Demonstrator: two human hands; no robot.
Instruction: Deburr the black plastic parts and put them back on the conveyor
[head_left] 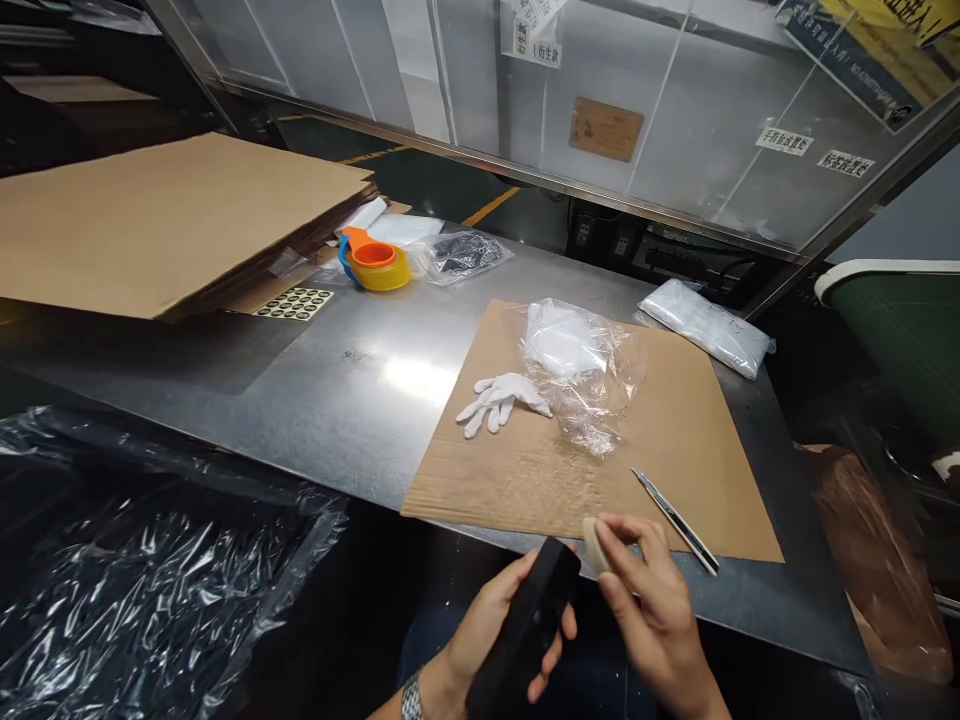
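My left hand is closed around a black oblong object, held tilted in front of the table's near edge; its exact kind is unclear. Close to its upper end, my right hand pinches a small cream-coloured thin piece between thumb and fingers. Beyond the hands, a cardboard sheet covers part of the metal table. A white glove lies on it, beside a crumpled clear plastic bag with something white inside. A slim utility knife rests at the sheet's right.
Stacked cardboard occupies the table's left. Near it are a yellow and orange tape roll, a sticker sheet and a bagged dark item. A white plastic packet lies far right. Black plastic film fills the lower left.
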